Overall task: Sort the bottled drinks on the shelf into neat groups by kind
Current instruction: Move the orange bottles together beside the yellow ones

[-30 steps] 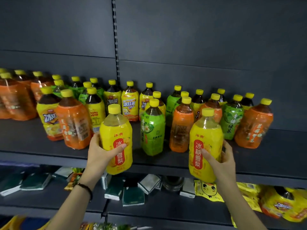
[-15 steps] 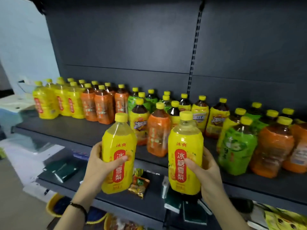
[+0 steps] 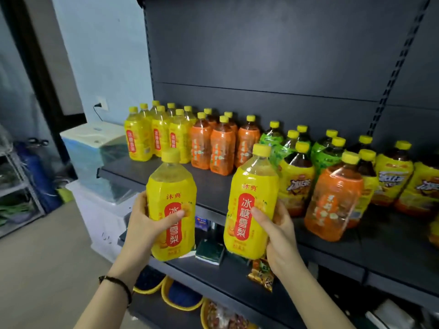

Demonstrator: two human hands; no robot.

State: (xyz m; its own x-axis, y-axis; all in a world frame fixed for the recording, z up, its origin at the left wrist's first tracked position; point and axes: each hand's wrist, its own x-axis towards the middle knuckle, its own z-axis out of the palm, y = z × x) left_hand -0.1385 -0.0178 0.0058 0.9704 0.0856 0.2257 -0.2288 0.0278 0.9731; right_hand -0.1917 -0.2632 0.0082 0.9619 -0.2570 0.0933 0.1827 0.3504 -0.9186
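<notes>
The glossy, rounded left yellow bottle (image 3: 171,210) is gripped by the left hand (image 3: 146,225), the right yellow bottle (image 3: 251,205) by the right hand (image 3: 279,233), before the matte shelf (image 3: 210,185). The yellow group (image 3: 154,136) is viewed nearer than earlier.

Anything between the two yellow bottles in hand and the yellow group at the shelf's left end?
Nothing visible does. The shelf in front of the yellow group is bare; the orange group stands to its right, clear of the left-hand bottle and right-hand bottle.
</notes>
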